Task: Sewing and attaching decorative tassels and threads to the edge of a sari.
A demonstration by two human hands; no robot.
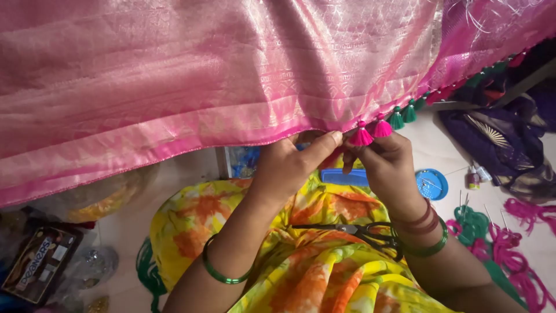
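It looks like a home sewing corner: pale tiled floor strewn with thread bundles, folded fabrics, a blue pin dish, and scissors on a lap.

Dark printed box bottom left; small labelled bottles far right.

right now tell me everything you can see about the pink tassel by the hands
The bright pink thread tassel is a small cone with a thin bound neck and a flared skirt of fine strands. It hangs from the lower edge of the shiny pink woven cloth, beside a second pink tassel. The right hand touches it from below; the left hand pinches the cloth edge close by.
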